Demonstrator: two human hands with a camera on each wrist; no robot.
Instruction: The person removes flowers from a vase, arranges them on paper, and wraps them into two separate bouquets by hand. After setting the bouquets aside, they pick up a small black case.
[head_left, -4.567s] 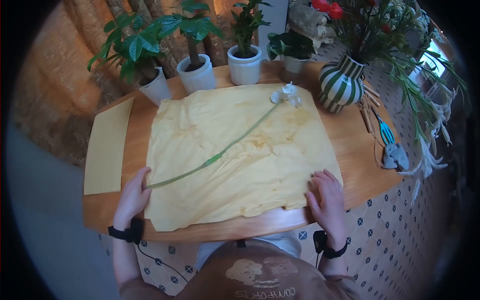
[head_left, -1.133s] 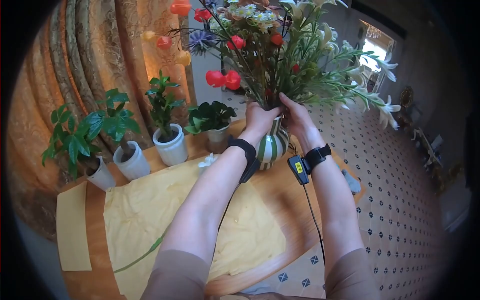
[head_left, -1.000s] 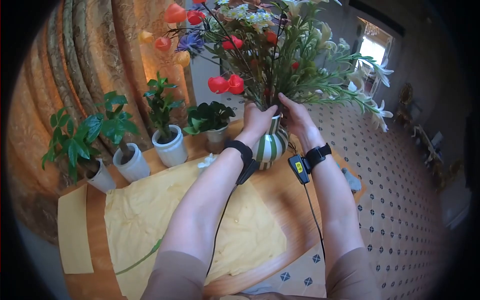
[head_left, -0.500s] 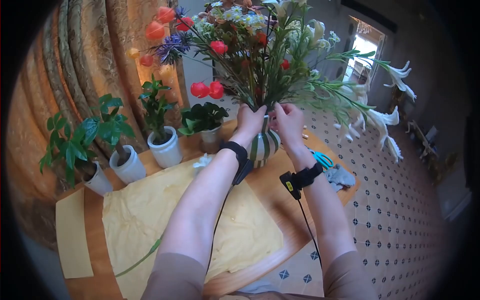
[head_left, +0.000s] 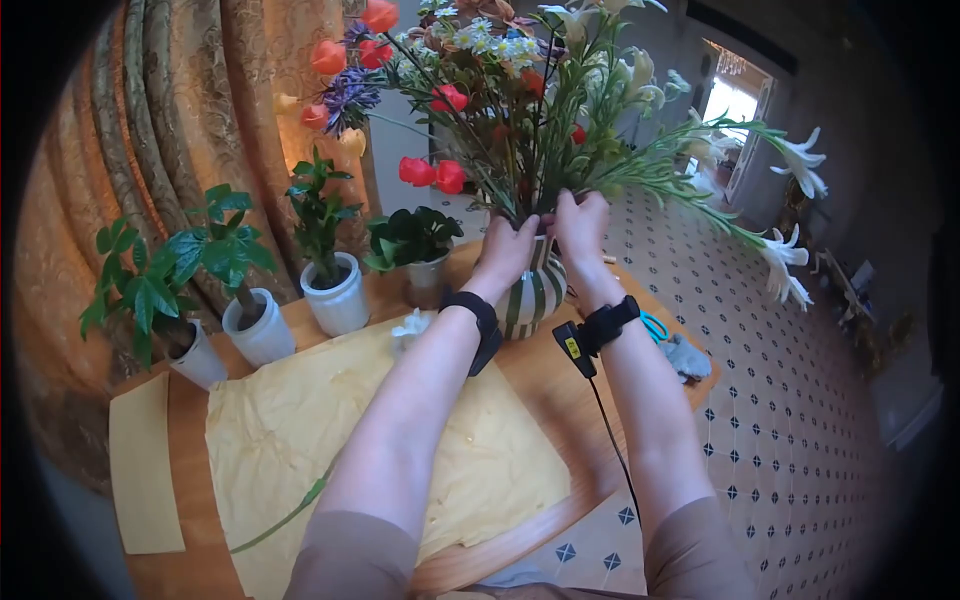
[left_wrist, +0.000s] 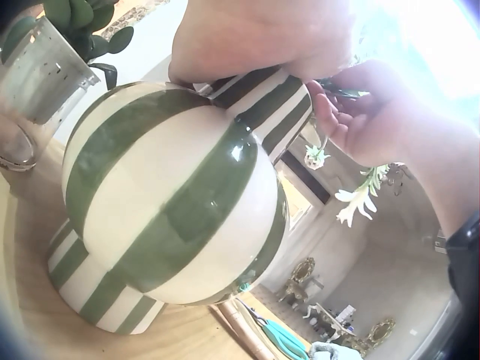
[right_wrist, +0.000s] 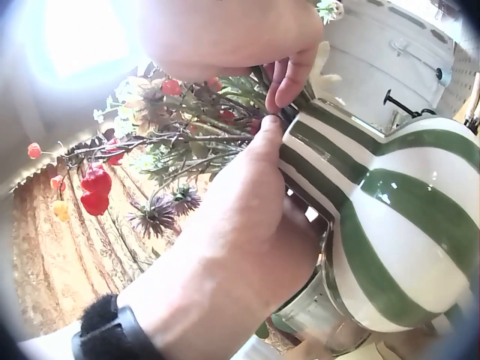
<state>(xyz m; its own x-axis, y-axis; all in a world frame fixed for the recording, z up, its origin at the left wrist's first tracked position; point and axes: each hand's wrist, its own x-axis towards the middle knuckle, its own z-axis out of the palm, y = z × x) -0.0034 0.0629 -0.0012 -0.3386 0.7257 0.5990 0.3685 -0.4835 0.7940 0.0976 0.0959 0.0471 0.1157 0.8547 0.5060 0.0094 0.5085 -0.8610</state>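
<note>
Gripping the striped vase [head_left: 533, 300] by its neck with the left hand [head_left: 505, 250], curling the fingers round it and laying the thumb against the rim. Pinching green stems [left_wrist: 346, 93] at the mouth between thumb and fingers of the right hand [head_left: 582, 228], bending the other fingers in just beside the neck. Keeping the vase standing on the wooden table [head_left: 190, 480], its striped belly directly below both hands' fingers. Showing red blooms [head_left: 450, 177] and a purple flower [head_left: 350, 92] up and left of the fingers, daisies [head_left: 480, 38] above, white lilies [head_left: 785, 262] out to the right. Seeing a small potted plant [head_left: 412, 238] just left of the left fingers, three white pots [head_left: 333, 298] with leafy plants farther left. Spotting crumpled yellow paper [head_left: 280, 420] below and left of the fingers, a white flower [head_left: 410, 325] lying on it, with a flat yellow sheet [head_left: 145, 470] at the far left. Noting teal handles [head_left: 652, 326] and a grey cloth [head_left: 687, 358] below and right of the right fingers.
</note>
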